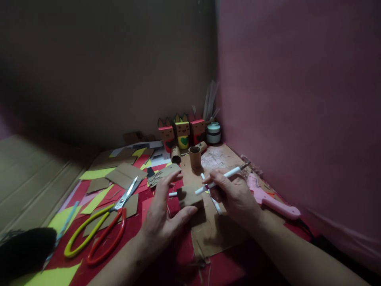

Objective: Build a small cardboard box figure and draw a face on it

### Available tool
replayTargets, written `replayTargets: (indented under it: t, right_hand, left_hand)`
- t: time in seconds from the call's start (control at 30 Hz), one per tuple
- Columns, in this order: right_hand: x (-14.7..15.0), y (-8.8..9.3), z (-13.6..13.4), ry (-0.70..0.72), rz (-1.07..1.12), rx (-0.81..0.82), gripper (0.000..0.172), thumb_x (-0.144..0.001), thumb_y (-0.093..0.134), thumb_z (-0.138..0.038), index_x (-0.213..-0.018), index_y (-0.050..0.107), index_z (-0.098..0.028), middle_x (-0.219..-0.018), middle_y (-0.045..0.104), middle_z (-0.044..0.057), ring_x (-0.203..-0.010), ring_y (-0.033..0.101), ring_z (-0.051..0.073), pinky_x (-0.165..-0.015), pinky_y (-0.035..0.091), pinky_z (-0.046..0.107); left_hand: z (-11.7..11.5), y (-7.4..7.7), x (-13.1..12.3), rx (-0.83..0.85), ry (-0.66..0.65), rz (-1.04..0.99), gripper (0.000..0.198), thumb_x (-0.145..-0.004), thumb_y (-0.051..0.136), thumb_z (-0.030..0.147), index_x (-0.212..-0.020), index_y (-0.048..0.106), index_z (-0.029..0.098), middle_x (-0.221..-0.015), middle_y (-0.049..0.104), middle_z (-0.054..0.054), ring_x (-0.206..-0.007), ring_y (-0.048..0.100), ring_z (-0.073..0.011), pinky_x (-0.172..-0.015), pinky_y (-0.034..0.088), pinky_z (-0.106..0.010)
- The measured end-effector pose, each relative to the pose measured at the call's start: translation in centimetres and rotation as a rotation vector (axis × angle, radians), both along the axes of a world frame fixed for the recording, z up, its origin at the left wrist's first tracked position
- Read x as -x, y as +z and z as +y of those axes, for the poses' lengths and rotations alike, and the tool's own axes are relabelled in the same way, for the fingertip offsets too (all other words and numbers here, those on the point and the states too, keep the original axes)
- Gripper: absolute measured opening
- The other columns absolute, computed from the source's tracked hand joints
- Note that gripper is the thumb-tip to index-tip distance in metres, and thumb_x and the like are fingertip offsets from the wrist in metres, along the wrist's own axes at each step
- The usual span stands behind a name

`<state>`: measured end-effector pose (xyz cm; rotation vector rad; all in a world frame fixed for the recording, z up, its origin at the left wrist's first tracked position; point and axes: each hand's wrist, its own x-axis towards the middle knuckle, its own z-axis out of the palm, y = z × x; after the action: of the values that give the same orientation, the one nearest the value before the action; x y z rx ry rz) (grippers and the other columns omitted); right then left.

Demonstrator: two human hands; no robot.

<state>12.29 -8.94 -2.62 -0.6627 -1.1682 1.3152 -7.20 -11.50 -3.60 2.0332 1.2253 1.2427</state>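
Observation:
My right hand [233,194] is closed round a white marker [218,180], its dark end pointing up and to the right. My left hand [163,214] has its fingers apart, its thumb along the near edge of a small brown cardboard box [190,198]. Whether the fingers press on the box is unclear. Under both hands lies a cardboard sheet [220,238]. Another white pen [214,202] rests on that sheet beside my right hand. An upright cardboard tube [195,158] stands just beyond the hands.
Large scissors [119,204] with yellow and red handles lie open at the left, among coloured paper and cardboard scraps. A pink glue gun [276,204] is at the right. Three decorated box figures [182,135] and a pale green jar [213,133] stand at the back, near the walls.

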Motion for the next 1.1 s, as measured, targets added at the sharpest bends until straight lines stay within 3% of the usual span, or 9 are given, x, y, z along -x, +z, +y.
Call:
replayTargets:
  t: [0.1,0.27,0.43,0.53,0.7,0.8,0.87,0.93,1.1]
  right_hand:
    - [0.5,-0.2,-0.5,0.058,-0.015,0.012,0.031,-0.091,0.066,-0.043,-0.073,0.067,-0.017,-0.046,0.045,-0.008,-0.043,0.035,0.007,-0.046,0.025,0.024]
    - [1.0,-0.5,-1.5,0.208,-0.044,0.051,0.036,-0.091,0.068,-0.043,-0.067,0.058,-0.018,-0.051,0.049,-0.007,-0.045,0.036,0.006,-0.047,0.028,0.023]
    - [1.0,-0.5,-3.1,0.274,-0.005,0.055,0.035,-0.091,0.068,-0.044,-0.07,0.063,-0.017,-0.054,0.049,-0.006,-0.047,0.035,0.006,-0.049,0.028,0.023]
    - [0.8,-0.7,-4.4,0.255,0.035,0.069,0.032,-0.092,0.068,-0.042,-0.071,0.065,-0.018,-0.054,0.045,-0.006,-0.05,0.035,0.007,-0.05,0.026,0.024]
    - [-0.5,0.2,-5.1,0.187,0.076,0.115,0.033,-0.089,0.07,-0.044,-0.067,0.064,-0.02,-0.054,0.042,-0.005,-0.049,0.03,0.009,-0.046,0.021,0.027]
    - [-2.0,1.5,-4.5,-0.083,0.216,0.001,0.036,-0.087,0.073,-0.04,-0.06,0.059,-0.021,-0.05,0.034,-0.007,-0.048,0.024,0.009,-0.045,0.021,0.026]
    - [-2.6,2.0,-4.2,-0.093,0.165,-0.06,0.032,-0.09,0.071,-0.04,-0.065,0.063,-0.021,-0.049,0.035,-0.007,-0.046,0.025,0.009,-0.046,0.022,0.026]
    - [-2.6,2.1,-4.2,-0.016,0.04,-0.067,0.028,-0.091,0.07,-0.039,-0.07,0.066,-0.021,-0.052,0.044,-0.006,-0.048,0.033,0.008,-0.047,0.025,0.025]
    - [-1.3,1.1,-3.4,0.05,-0.062,-0.06,0.029,-0.094,0.066,-0.041,-0.073,0.065,-0.02,-0.053,0.05,-0.006,-0.051,0.041,0.008,-0.05,0.029,0.024]
  left_hand:
    - [-0.6,0.1,-0.5,-0.225,-0.019,0.139,0.044,-0.093,0.064,0.026,-0.133,0.049,0.029,-0.113,0.065,-0.006,-0.106,0.06,-0.0253,-0.093,0.047,-0.041]
    - [-1.2,0.4,-1.5,-0.445,-0.025,0.427,0.009,-0.097,0.053,0.02,-0.099,0.062,0.021,-0.081,0.071,-0.004,-0.072,0.059,-0.0212,-0.073,0.044,-0.037]
    - [-2.1,0.5,-1.5,-0.499,-0.061,0.469,0.028,-0.098,0.043,0.015,-0.077,0.06,0.02,-0.064,0.062,-0.003,-0.058,0.051,-0.0173,-0.06,0.039,-0.032]
    - [-3.0,1.2,-1.7,-0.297,-0.186,0.315,0.028,-0.1,0.041,0.019,-0.078,0.06,0.019,-0.065,0.059,-0.001,-0.059,0.052,-0.0152,-0.059,0.039,-0.029]
    - [-4.4,3.4,-1.6,0.535,-0.414,-0.001,0.035,-0.096,0.046,0.038,-0.066,0.05,0.02,-0.06,0.043,0.005,-0.055,0.039,-0.011,-0.053,0.033,-0.023]
    - [-4.5,2.8,0.0,0.77,-0.442,0.018,0.04,-0.096,0.044,0.046,-0.066,0.046,0.021,-0.061,0.036,0.006,-0.056,0.032,-0.0108,-0.052,0.029,-0.023]
    - [-4.0,1.5,1.3,0.596,-0.344,0.272,0.04,-0.099,0.039,0.044,-0.068,0.05,0.02,-0.064,0.045,0.003,-0.059,0.039,-0.0129,-0.056,0.035,-0.025]
    - [-3.2,0.0,2.5,0.161,-0.072,0.614,0.036,-0.098,0.04,0.035,-0.069,0.055,0.02,-0.068,0.054,-0.002,-0.064,0.047,-0.0177,-0.066,0.042,-0.033]
    - [-1.7,-1.9,3.6,0.081,0.08,0.66,0.017,-0.091,0.055,0.027,-0.09,0.068,0.015,-0.09,0.065,-0.013,-0.085,0.058,-0.0316,-0.077,0.049,-0.05]
